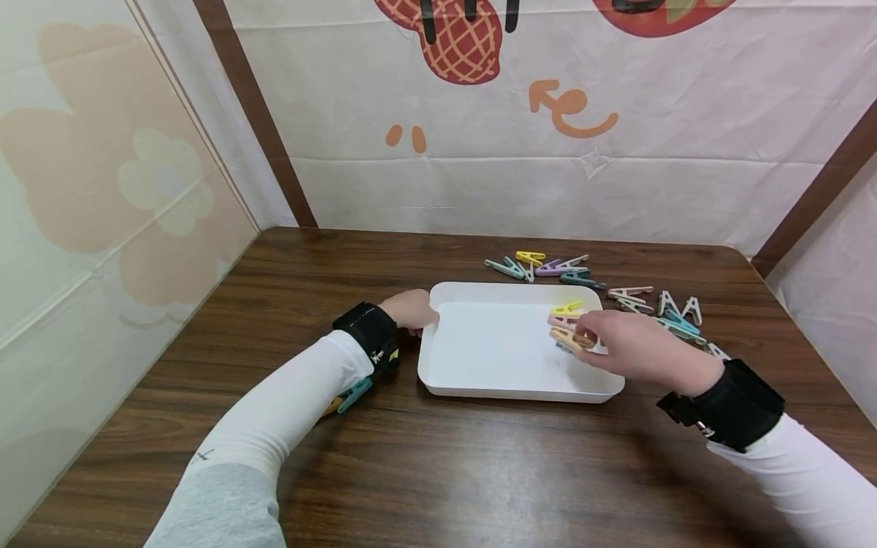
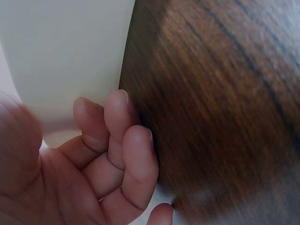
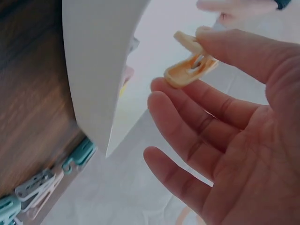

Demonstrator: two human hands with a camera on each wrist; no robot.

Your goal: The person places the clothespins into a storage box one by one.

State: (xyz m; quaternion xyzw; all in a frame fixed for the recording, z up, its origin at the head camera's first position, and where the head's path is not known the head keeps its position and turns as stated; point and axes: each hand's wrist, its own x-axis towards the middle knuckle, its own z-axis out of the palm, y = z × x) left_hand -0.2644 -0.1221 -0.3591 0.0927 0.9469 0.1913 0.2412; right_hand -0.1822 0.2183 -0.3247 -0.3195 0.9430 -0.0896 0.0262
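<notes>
A white tray (image 1: 493, 350) lies on the brown wooden table. At its left side my left hand (image 1: 411, 310) grips the rim. In the left wrist view the fingers (image 2: 138, 150) are bent against the tray's outer wall (image 2: 70, 51), and the thumb side reaches over the edge. Above the tray's right part, my right hand (image 1: 626, 346) pinches a pale orange clothespin (image 3: 192, 68) between thumb and fingertips. Inside the tray, near that hand, are a yellow clothespin (image 1: 567, 308), a pink clothespin (image 1: 563, 322) and a partly hidden greyish one.
Several clothespins lie behind the tray, including a yellow one (image 1: 530, 257) and a purple one (image 1: 550, 269). More lie to its right, among them a blue clothespin (image 1: 681, 321). A teal clothespin (image 1: 355, 396) shows beside my left forearm. Printed cloth (image 1: 493, 190) hangs behind the table.
</notes>
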